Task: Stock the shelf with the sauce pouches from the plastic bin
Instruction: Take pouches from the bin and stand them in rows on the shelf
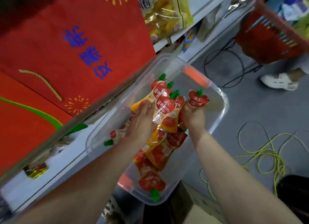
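Seen from my head camera, both my bare arms reach down into a clear plastic bin (222, 96) with orange latches, set on the grey floor beside a white shelf (55, 165). My left hand (142, 122) is closed around a fanned bunch of tomato sauce pouches (164, 105), red and yellow packs with green screw caps pointing away from me, held above the bin. My right hand (194, 115) is wrapped tight around a single sauce pouch (198, 100), its red top and green cap sticking up out of my fist, just beside the bunch. More loose pouches (151, 178) lie heaped in the near end of the bin, one with its green cap against the near wall; the far end of the bin is bare. To my left, red gift bags (83, 45) with blue characters and a gold rope handle stand on the shelf, and snack packets (167, 11) fill the tier further along. A red shopping basket (270, 36) shows blurred at upper right, a white shoe (279, 81) stands on the floor below it, black cable loops nearby, and yellow-green cable (269, 153) lies coiled on the floor to my right
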Demonstrator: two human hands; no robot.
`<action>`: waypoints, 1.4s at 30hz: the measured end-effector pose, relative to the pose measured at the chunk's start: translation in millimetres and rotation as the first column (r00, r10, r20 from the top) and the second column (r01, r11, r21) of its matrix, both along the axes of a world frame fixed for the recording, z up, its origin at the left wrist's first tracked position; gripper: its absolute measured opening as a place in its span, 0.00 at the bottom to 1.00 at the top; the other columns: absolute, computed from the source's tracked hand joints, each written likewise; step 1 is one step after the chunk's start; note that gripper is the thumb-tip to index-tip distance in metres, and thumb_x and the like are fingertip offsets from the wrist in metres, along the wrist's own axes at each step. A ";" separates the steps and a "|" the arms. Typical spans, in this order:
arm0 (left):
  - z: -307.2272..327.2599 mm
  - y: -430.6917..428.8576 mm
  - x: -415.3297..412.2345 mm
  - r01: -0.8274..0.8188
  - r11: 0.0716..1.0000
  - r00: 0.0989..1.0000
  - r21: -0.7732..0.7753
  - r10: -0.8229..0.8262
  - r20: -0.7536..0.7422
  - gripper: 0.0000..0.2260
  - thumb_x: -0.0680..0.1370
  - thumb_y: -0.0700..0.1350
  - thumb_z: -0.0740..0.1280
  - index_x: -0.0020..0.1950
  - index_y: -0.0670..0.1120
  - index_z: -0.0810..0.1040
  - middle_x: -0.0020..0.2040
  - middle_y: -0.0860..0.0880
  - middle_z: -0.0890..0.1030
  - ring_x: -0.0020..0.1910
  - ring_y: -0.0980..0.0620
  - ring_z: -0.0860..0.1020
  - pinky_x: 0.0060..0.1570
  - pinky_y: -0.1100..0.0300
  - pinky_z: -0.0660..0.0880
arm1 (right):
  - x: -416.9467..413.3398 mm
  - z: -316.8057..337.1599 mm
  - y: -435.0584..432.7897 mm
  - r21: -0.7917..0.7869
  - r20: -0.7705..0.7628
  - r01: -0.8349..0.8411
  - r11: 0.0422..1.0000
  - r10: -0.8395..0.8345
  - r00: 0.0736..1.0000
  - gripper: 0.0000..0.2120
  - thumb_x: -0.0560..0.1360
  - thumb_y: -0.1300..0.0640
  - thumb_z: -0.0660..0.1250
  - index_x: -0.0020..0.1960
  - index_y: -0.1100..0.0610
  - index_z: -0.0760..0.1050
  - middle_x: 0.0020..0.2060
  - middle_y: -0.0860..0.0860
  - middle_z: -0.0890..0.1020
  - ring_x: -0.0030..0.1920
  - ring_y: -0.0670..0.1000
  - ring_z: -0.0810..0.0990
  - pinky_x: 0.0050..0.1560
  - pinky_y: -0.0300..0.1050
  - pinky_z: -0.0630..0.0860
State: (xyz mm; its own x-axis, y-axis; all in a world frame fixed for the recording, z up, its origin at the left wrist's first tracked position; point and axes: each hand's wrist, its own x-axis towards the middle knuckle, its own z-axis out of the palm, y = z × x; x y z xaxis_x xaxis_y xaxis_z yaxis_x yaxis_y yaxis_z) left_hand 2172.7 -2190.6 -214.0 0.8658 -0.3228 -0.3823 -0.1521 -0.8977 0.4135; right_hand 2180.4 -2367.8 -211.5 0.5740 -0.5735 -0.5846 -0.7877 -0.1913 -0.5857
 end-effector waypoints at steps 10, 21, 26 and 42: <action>-13.2 -17.8 2.6 -0.231 0.971 0.972 0.068 0.233 -0.017 0.35 0.73 0.43 0.72 0.75 0.46 0.57 0.64 0.42 0.75 0.61 0.40 0.75 0.55 0.49 0.73 | 21.1 -8.3 0.4 0.102 0.160 0.051 0.993 -0.067 0.985 0.14 0.75 0.40 0.68 0.46 0.51 0.79 0.38 0.47 0.82 0.44 0.51 0.82 0.51 0.47 0.78; 72.9 27.1 -46.5 -0.695 0.603 0.703 -0.390 0.460 -0.542 0.27 0.69 0.45 0.77 0.64 0.52 0.70 0.56 0.52 0.81 0.54 0.52 0.80 0.56 0.46 0.78 | -14.1 70.6 10.8 0.395 0.091 0.131 0.909 -0.180 0.979 0.14 0.70 0.41 0.74 0.40 0.52 0.79 0.37 0.51 0.85 0.40 0.54 0.85 0.49 0.52 0.82; 143.4 59.1 -74.8 -0.804 0.399 0.595 -0.441 0.520 -0.613 0.18 0.75 0.50 0.72 0.63 0.54 0.73 0.57 0.54 0.81 0.55 0.52 0.81 0.57 0.49 0.78 | -38.6 127.1 43.4 0.455 0.132 -0.020 0.890 -0.046 0.990 0.28 0.68 0.35 0.73 0.57 0.56 0.80 0.46 0.53 0.87 0.45 0.55 0.86 0.53 0.55 0.82; 367.3 295.5 -201.6 -0.566 0.133 0.619 -0.814 0.720 -0.313 0.10 0.76 0.39 0.69 0.57 0.45 0.77 0.51 0.47 0.84 0.48 0.54 0.82 0.50 0.60 0.79 | -114.9 366.7 283.7 0.197 0.722 -0.676 0.710 0.361 0.590 0.08 0.76 0.54 0.71 0.38 0.53 0.80 0.34 0.47 0.83 0.37 0.45 0.79 0.42 0.43 0.76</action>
